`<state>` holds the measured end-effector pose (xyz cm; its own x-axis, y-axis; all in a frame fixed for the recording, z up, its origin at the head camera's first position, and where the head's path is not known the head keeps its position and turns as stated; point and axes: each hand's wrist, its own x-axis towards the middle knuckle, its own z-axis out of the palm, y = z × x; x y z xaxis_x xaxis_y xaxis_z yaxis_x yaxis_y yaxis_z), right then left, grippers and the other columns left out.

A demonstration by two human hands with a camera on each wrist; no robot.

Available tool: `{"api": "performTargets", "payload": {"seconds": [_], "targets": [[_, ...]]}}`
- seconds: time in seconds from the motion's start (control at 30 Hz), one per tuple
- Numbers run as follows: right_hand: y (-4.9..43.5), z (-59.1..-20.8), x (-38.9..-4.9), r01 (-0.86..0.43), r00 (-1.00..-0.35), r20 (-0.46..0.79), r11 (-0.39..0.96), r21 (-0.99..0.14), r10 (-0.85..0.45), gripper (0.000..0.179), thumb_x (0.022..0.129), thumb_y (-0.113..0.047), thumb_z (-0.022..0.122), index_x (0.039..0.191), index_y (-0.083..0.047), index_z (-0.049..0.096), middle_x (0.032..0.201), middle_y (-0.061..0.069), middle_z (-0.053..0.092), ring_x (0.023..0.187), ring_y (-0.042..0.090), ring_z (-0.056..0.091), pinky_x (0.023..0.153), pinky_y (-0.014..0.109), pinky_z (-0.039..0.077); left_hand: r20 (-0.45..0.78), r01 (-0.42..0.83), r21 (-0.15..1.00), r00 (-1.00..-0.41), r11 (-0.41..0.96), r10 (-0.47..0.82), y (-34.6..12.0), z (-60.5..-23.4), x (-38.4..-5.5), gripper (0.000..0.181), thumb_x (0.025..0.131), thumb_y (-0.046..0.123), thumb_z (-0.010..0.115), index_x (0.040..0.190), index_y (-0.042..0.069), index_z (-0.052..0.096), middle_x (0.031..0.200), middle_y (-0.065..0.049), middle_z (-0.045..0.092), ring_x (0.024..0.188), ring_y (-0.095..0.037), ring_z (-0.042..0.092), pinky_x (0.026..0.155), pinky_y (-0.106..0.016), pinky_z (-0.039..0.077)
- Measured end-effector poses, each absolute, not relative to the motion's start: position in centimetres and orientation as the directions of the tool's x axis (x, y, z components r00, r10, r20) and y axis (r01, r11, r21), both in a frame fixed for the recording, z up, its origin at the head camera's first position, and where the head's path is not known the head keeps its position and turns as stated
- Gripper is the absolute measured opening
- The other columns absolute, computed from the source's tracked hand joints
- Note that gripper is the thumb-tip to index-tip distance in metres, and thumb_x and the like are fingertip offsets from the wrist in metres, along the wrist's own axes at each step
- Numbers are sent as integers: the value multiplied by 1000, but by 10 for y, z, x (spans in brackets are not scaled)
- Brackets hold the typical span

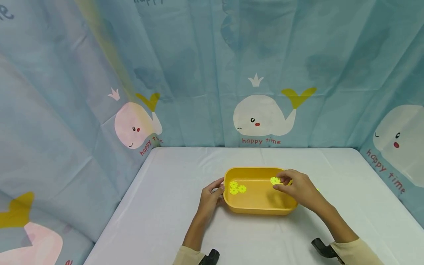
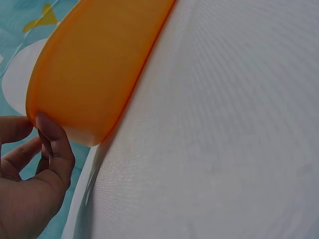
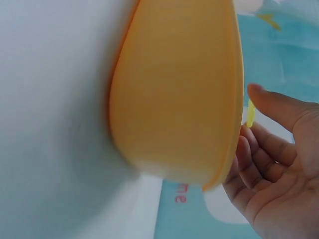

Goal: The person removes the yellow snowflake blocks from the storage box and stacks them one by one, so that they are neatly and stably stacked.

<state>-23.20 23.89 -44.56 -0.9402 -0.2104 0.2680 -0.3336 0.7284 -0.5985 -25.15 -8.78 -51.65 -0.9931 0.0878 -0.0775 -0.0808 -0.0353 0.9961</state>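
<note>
A yellow-orange tray (image 1: 260, 211) with rounded corners and raised walls sits on the white table. My left hand (image 1: 209, 198) pinches the rim at its left end; in the left wrist view, the fingertips (image 2: 47, 122) meet at that rim. Above the tray's right side, my right hand (image 1: 299, 187) holds a bright yellow flower-shaped piece (image 1: 275, 180). Seen edge-on in the right wrist view, this flower piece (image 3: 250, 113) is between thumb and fingers, close by the rim. Several similar yellow flower pieces (image 1: 233, 187) lie together inside the tray at the left.
A small bit of yellow (image 1: 318, 189) shows just beyond my right wrist, mostly hidden by it. The white-covered table (image 1: 165, 206) extends around the tray. Blue cloth with whale prints (image 1: 198, 73) hangs behind and at both sides.
</note>
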Motion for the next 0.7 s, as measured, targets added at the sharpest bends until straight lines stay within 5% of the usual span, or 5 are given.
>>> {"api": "performTargets", "payload": {"seconds": [0.7], "targets": [[303,-456,-211,-203,-955,294,806,-557,-37,41,89,-34,87,118,-8,75,99,0,72,89,8,62,69,24,49,-76,-79,996,-993,-30,90,-88,-518,-251,44,105,20,62,148,10,63,126,-11,57,89,-19,64,76,-27,58]]}}
